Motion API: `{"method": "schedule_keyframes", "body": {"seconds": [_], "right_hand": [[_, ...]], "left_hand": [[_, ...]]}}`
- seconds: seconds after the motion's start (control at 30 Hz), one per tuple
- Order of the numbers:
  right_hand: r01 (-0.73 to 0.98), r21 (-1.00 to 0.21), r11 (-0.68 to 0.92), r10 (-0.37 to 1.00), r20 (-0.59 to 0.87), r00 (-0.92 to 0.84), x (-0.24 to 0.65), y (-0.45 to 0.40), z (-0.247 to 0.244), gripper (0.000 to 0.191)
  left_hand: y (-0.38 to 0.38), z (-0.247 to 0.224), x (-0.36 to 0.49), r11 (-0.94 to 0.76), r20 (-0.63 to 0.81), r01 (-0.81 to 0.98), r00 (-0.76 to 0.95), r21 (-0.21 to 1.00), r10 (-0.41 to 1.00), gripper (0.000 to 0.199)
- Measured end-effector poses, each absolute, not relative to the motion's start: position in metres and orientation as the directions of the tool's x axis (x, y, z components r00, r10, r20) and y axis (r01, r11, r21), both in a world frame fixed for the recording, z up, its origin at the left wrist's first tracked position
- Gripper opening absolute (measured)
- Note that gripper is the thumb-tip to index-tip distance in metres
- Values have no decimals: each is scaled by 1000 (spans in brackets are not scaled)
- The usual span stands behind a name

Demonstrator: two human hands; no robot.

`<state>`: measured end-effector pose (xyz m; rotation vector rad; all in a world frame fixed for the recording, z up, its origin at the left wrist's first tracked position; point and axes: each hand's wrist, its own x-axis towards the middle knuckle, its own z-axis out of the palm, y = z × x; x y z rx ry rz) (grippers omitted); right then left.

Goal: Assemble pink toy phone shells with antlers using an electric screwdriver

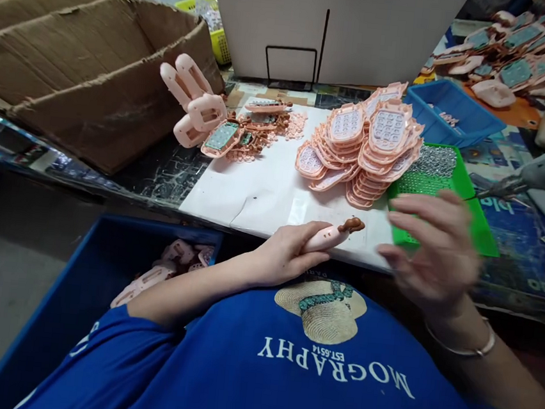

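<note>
My left hand (292, 248) is closed around a pale pink plastic toy casing (323, 240) with a brown moulded end, held at the table's front edge. My right hand (434, 249) is lifted by the front of the green basket (480, 218), blurred by motion. Its thumb and fingers are apart and I see nothing between them. Just beyond it, the tip of an electric screwdriver (528, 181) points left. Small silvery screws (433, 162) fill the back of the basket. Left of it are stacked pink panels with white keypads (388, 129).
Pink casings with green circuit boards (222, 136) and small pink parts (296, 125) lie on the white board (259, 190). A cardboard box (96, 84) stands left, a blue bin (78, 269) below. Behind are a blue tray (474, 114) and a large white carton (365, 40).
</note>
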<state>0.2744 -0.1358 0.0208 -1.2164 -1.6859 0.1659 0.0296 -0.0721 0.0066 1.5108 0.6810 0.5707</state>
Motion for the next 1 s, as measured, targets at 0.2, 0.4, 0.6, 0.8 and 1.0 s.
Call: {"method": "schedule_keyframes", "body": {"seconds": [0.2,0.4,0.6,0.8,1.0], "right_hand": [[545,-595,591,755,645,-114,226,-115,7,48],[421,-632,650,744,643,-182,196,-95,2,21],[414,-633,654,742,644,-187,176,-81,4,15],[471,-603,644,765,500,-407,170,-65,6,18],[517,-549,657,749,401,-527,181,-48,3,16]], "left_hand": [[-66,-10,14,313,-98,-323,540,893,836,37],[-67,-21,1,238,-43,-370,466,898,884,32],[-64,-40,-11,156,15,-432,367,889,930,43],[-49,-41,-59,50,12,-323,188,945,982,50],[-36,-36,-170,301,-311,-190,-26,934,950,50]]}}
